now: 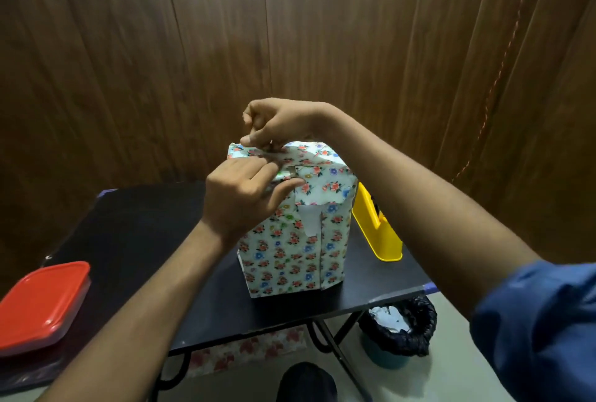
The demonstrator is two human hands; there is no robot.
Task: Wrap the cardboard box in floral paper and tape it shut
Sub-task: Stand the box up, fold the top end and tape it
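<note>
While both hands (245, 198) pinch paper (290, 240), nothing reads

Support surface: a small black folding table (135, 234) on dark metal legs, standing on a pale floor (451, 330).

On the table: a box wrapped in floral paper (290, 253) stands upright near the front edge, towards the right side. A yellow tape dispenser (375, 230) sits just beside it, along the right edge. A container with a red lid (42, 301) rests at the front left corner.

On the floor: a bin lined with a black bag (398, 327) stands below the table's front right corner. A strip of floral paper (248, 348) lies under the front edge.
</note>
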